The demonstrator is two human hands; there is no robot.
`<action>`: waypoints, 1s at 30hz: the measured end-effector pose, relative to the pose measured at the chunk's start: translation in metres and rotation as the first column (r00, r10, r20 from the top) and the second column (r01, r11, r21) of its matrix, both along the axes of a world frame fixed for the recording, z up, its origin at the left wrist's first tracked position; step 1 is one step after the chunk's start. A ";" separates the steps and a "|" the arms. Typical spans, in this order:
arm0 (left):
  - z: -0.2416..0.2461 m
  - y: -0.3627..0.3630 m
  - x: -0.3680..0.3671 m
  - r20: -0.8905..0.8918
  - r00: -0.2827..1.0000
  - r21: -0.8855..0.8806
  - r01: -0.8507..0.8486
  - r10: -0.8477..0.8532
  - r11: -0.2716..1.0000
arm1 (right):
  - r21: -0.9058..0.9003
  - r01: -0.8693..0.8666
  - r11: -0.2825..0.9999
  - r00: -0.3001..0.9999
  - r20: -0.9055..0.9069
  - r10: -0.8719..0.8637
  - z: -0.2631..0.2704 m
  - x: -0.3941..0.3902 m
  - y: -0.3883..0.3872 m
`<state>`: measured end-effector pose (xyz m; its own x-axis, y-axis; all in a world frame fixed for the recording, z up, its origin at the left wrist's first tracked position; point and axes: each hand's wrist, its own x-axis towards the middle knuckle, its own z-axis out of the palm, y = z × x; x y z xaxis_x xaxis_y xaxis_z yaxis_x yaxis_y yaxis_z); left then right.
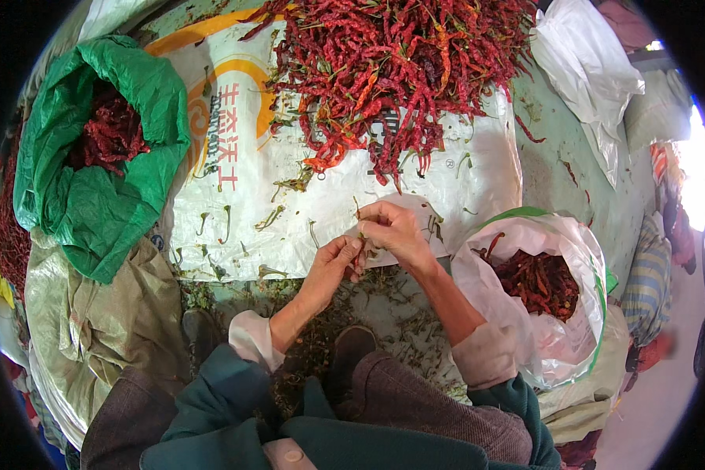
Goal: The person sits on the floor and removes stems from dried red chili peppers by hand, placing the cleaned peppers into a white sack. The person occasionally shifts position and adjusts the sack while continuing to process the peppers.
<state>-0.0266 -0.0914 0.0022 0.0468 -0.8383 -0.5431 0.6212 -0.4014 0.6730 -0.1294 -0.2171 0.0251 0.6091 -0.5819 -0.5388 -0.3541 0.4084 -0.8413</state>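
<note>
Dried red chili peppers [388, 70] lie in a large heap on a printed white woven plastic sack [252, 235]. Below the heap, at the sack's near edge, my two hands meet. My left hand [335, 258] has its thumb and fingers closed on a dark red chili pepper [357, 258], mostly hidden by the fingers. My right hand [390, 226] pinches the pepper's greenish stem end just above, its fingertips close against the left ones. Loose green stems [227, 223] are scattered over the sack around the hands.
At the left stands an open green plastic sack [164, 117] holding dark red chilies. A white plastic bag [476, 264] with chilies stands at the right, near my right forearm. Stem litter [411, 323] covers the floor around my shoes. A white sack [581, 64] lies at the upper right.
</note>
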 end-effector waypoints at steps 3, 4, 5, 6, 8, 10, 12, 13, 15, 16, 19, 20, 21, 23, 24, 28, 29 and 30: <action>0.003 0.000 0.004 0.060 0.998 -0.036 0.028 -0.026 0.999 | -0.184 -0.123 0.975 0.991 0.031 0.131 0.009 0.006 0.004; 0.006 0.001 0.007 0.084 0.995 -0.034 0.055 -0.052 0.998 | -0.251 -0.178 0.951 0.982 0.014 0.187 0.012 0.008 0.004; 0.008 0.001 0.010 0.107 0.991 -0.031 0.082 -0.078 0.996 | -0.316 -0.231 0.920 0.971 -0.007 0.241 0.013 0.009 0.005; 0.010 0.001 0.012 0.128 0.986 -0.033 0.110 -0.105 0.993 | -0.246 -0.243 0.938 0.967 0.012 0.253 0.014 0.008 0.004; 0.007 0.009 0.017 0.352 0.915 -0.060 0.234 -0.199 0.970 | -0.102 -0.268 0.958 0.960 0.055 0.274 0.015 0.006 0.002; 0.004 0.011 0.022 0.648 0.741 -0.216 0.403 -0.179 0.889 | 0.260 -0.215 0.941 0.968 0.187 0.170 0.006 -0.003 0.003; 0.003 0.008 0.028 0.891 0.445 -0.388 0.646 0.090 0.657 | 0.473 -0.165 0.865 0.956 0.291 0.023 0.005 -0.010 0.005; 0.003 0.010 0.030 0.855 0.518 -0.360 0.594 0.001 0.719 | 0.515 -0.137 0.846 0.938 0.342 -0.056 0.008 -0.011 0.007; 0.000 0.018 0.035 0.738 0.657 -0.267 0.493 -0.153 0.828 | 0.352 -0.254 0.901 0.939 0.313 0.143 0.019 -0.010 0.000; -0.001 0.021 0.036 0.612 0.773 -0.232 0.379 -0.168 0.896 | 0.143 -0.416 0.898 0.904 0.169 0.392 0.029 -0.010 -0.011; -0.002 0.023 0.029 0.275 0.951 -0.106 0.179 -0.144 0.978 | -0.562 -0.406 0.720 0.905 -0.139 0.401 0.005 -0.016 -0.032; -0.002 0.022 0.027 0.251 0.956 -0.098 0.178 -0.149 0.979 | -0.640 -0.320 0.699 0.946 -0.175 0.273 -0.001 -0.007 -0.045; -0.002 0.023 0.024 0.229 0.961 -0.083 0.179 -0.156 0.980 | -0.711 -0.234 0.663 0.972 -0.192 0.136 -0.008 0.004 -0.058; 0.009 0.019 0.019 0.249 0.959 -0.082 0.161 -0.136 0.983 | -0.640 -0.170 0.749 0.966 -0.259 -0.002 -0.004 0.032 -0.082; 0.012 0.018 0.016 0.257 0.959 -0.086 0.149 -0.123 0.985 | -0.718 -0.231 0.656 0.936 -0.349 -0.053 -0.009 0.045 -0.088; 0.007 0.014 0.003 0.247 0.964 -0.194 0.147 -0.097 0.970 | -0.799 -0.379 0.467 0.854 -0.496 -0.155 -0.021 0.054 -0.098; 0.007 0.012 0.003 0.270 0.957 -0.173 0.155 -0.105 0.973 | -0.794 -0.381 0.473 0.859 -0.493 -0.136 -0.020 0.050 -0.100; 0.008 0.013 0.005 0.297 0.950 -0.136 0.145 -0.099 0.980 | -0.797 -0.312 0.516 0.890 -0.435 -0.133 -0.017 0.049 -0.095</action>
